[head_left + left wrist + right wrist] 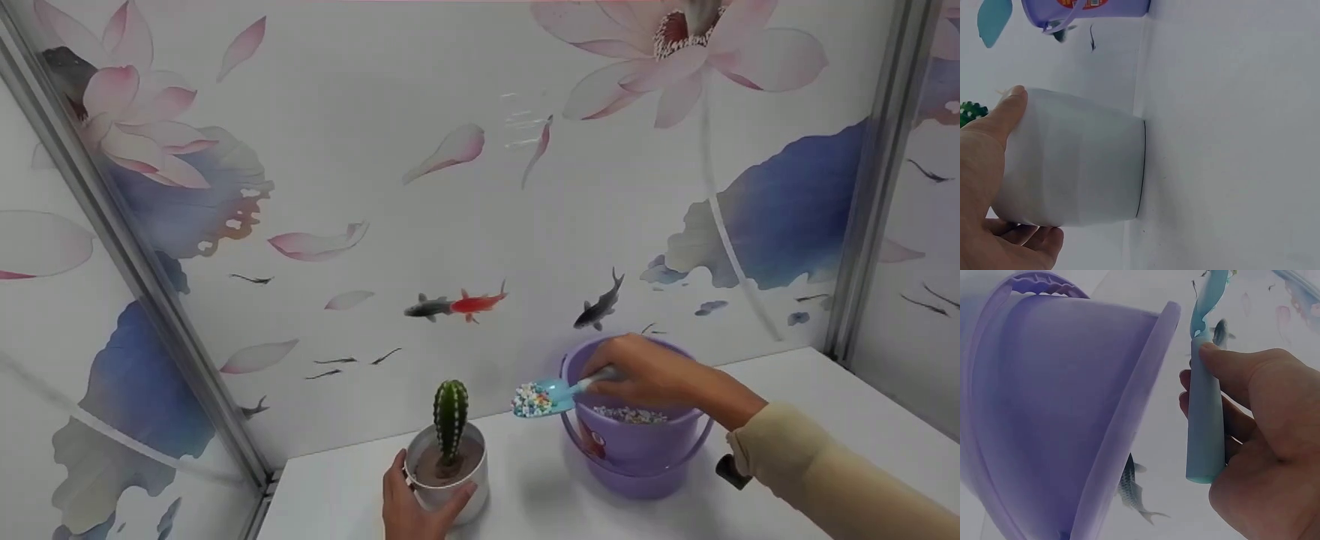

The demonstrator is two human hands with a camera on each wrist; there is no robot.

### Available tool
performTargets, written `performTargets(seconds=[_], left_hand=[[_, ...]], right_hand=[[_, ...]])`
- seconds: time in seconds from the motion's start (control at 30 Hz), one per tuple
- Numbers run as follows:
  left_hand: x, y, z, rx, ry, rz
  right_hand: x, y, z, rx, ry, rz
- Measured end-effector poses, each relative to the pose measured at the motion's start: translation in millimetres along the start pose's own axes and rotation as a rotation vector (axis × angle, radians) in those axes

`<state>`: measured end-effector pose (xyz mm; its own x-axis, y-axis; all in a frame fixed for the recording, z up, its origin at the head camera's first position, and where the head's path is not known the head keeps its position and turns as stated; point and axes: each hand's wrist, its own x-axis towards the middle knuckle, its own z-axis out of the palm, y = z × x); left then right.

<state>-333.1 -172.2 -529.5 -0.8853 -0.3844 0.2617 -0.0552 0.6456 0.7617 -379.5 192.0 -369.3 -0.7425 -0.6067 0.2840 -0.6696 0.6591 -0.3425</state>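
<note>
A green cactus (pixel 450 420) stands upright in a white pot (pixel 1081 160) on the white table. My left hand (pixel 420 499) grips this pot, thumb on one side and fingers on the other. In my right hand (pixel 649 375) is a small light-blue shovel (pixel 557 394), held by its handle (pixel 1204 416). Multicoloured pebbles (pixel 532 400) fill its scoop, which hangs just left of the purple bucket's rim, between bucket and pot. More of the small pebbles (pixel 630 415) lie inside the purple bucket (pixel 637 446), below my right hand.
The bucket's handle (pixel 637 472) hangs down over its front. Behind the table (pixel 536 502) rises a white wall panel (pixel 360 150) printed with lotus flowers and fish. Metal posts (pixel 862 180) frame the panel at both sides.
</note>
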Motion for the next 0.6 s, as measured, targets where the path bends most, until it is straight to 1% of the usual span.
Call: performTargets(seconds=[0.23, 0.4, 0.5, 0.6], left_hand=[[1.1, 0.2, 0.2, -0.004, -0.007, -0.026], [0.4, -0.4, 0.9, -0.024, -0.008, -0.023], [0.6, -0.4, 1.3, -0.035, -0.018, -0.033], [1.6, -0.9, 1.3, -0.037, -0.025, -0.040]], right_hand=[[12.9, -9.3, 11.9, 0.002, 0.007, -0.025], [19.9, -14.9, 19.2, -0.019, 0.000, -0.012], [23.4, -17.7, 23.3, -0.026, -0.009, 0.007], [27.3, -20.5, 27.4, -0.034, -0.014, 0.009]])
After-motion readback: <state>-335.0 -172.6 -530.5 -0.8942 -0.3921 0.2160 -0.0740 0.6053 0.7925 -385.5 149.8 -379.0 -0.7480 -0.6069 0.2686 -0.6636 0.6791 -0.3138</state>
